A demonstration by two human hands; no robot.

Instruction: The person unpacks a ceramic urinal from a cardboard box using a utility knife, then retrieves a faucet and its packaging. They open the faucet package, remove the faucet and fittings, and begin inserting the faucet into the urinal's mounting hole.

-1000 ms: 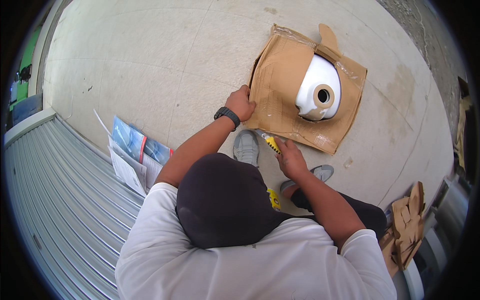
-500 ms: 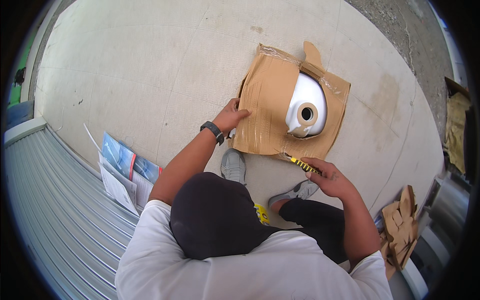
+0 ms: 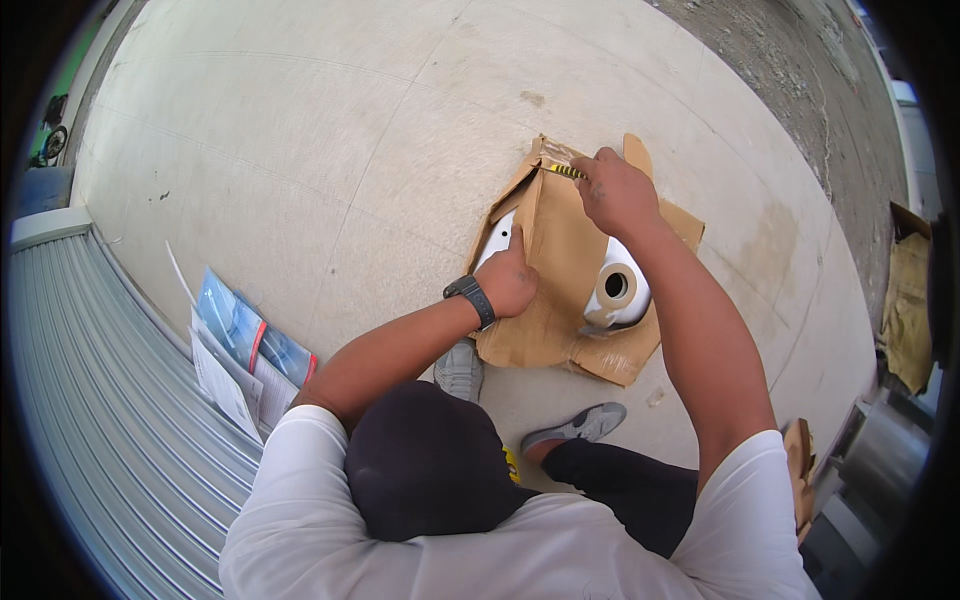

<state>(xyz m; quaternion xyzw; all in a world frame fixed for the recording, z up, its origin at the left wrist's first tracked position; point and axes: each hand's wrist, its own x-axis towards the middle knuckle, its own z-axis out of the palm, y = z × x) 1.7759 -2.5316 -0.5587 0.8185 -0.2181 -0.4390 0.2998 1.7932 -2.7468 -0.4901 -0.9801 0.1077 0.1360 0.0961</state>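
A brown cardboard box [image 3: 560, 240] lies on the floor in front of me, wrapped around a glossy white fixture [image 3: 630, 272]. The fixture shows through a cut-out, with a round dark hole ringed in brown. My left hand [image 3: 508, 280], a dark watch on its wrist, grips the lifted edge of a flap on the box's left side. Beneath that edge, more white surface with a small hole is exposed. My right hand [image 3: 615, 195] is closed around a yellow-and-black utility knife [image 3: 568, 171], its tip at the box's far left corner.
Grey corrugated metal [image 3: 110, 400] runs along the left. Blue printed sheets and white papers [image 3: 235, 330] lean against it. Torn cardboard [image 3: 798, 450] lies at the right, partly behind my arm. My grey shoes [image 3: 585, 423] are close to the box's near edge.
My right hand has carried the knife from the near edge to the far left corner. My left hand has shifted onto the flap, whose left edge is now raised, exposing white surface.
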